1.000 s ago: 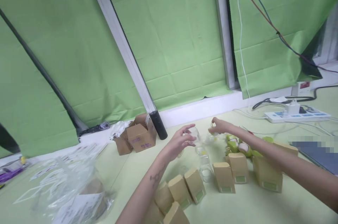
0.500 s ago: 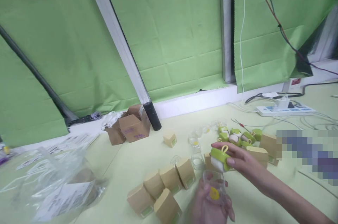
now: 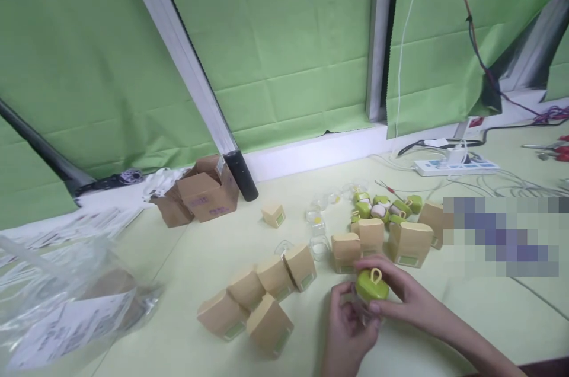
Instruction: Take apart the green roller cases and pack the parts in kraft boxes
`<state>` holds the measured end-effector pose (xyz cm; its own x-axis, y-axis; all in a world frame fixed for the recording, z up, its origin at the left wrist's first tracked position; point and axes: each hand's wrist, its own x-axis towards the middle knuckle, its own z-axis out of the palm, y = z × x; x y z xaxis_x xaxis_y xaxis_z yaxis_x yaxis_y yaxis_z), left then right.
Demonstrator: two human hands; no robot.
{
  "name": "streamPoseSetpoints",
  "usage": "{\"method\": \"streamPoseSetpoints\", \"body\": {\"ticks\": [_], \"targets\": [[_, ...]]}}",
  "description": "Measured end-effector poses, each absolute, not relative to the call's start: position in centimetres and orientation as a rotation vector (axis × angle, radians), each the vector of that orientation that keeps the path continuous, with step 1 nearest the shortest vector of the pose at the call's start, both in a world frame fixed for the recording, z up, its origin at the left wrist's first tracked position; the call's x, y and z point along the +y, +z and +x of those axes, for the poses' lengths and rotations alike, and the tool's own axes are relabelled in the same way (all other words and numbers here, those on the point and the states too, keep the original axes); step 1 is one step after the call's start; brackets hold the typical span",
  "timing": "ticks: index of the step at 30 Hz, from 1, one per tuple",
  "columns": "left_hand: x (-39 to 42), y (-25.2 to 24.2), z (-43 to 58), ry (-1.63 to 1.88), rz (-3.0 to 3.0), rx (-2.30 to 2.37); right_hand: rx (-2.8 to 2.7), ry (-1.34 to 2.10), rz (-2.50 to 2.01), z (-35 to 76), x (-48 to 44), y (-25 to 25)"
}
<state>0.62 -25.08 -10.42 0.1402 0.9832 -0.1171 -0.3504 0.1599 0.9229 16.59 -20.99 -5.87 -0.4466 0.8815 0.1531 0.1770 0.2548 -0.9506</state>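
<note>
My left hand (image 3: 345, 329) is closed around a small clear plastic container (image 3: 365, 313), mostly hidden by the fingers. My right hand (image 3: 400, 294) grips a rounded green-topped piece (image 3: 371, 287) with a cream loop on top, between thumb and fingers. The green piece sits at the mouth of the clear container; whether it is fully inside cannot be seen. Just beyond the hands stand small tan cardboard boxes (image 3: 345, 251). Behind those lies a cluster of similar green-and-white pieces (image 3: 380, 211). More clear containers (image 3: 319, 246) form a curved line to their left.
Several tan boxes (image 3: 246, 291) stand in a group at the left, and one lies apart (image 3: 272, 214). Farther back are an open brown carton (image 3: 207, 194), a black cylinder (image 3: 241, 175) and a power strip (image 3: 456, 167) with cables. A clear plastic bag (image 3: 89, 300) lies at far left.
My right hand has lowered the green-topped piece onto the clear container in my left hand. Both hands are now together around them. The view has shifted slightly to the right and down.
</note>
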Motion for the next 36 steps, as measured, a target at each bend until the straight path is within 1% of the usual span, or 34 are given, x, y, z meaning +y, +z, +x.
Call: {"method": "streamPoseSetpoints", "body": {"ticks": [4, 7, 9, 13, 18, 27, 30, 36], "targets": [[-25.5, -9.5, -0.4, 1.109, 1.094, 1.05, -1.805, 1.17, -1.123, 16.6, -21.5, -6.2], [-25.7, -8.4, -1.5, 0.952, 1.294, 1.252, -1.841, 1.163, -1.158, 17.4, -21.9, -6.4], [-25.7, -8.0, -2.1, 0.829, 1.409, 1.308, -1.903, 1.192, -1.126, 17.9, -22.0, -6.3], [-25.5, -7.9, -2.7, 0.712, 1.593, 1.201, -2.057, 1.247, -0.936, 18.5, -21.9, -6.1], [-25.6, -8.2, -2.7, 0.666, 1.669, 1.243, -2.164, 1.154, -0.812, 18.8, -21.7, -6.0], [-25.7, -8.0, -2.4, 0.68, 1.73, 1.247, -2.224, 0.922, -0.82, 18.7, -22.2, -6.3], [-25.8, -7.9, -2.5, 0.676, 1.736, 1.247, -2.252, 0.94, -0.84, 18.6, -22.3, -6.2], [-25.7, -7.8, -2.0, 0.673, 1.71, 1.246, -2.26, 1.089, -0.964, 19.2, -22.2, -6.2]]}}
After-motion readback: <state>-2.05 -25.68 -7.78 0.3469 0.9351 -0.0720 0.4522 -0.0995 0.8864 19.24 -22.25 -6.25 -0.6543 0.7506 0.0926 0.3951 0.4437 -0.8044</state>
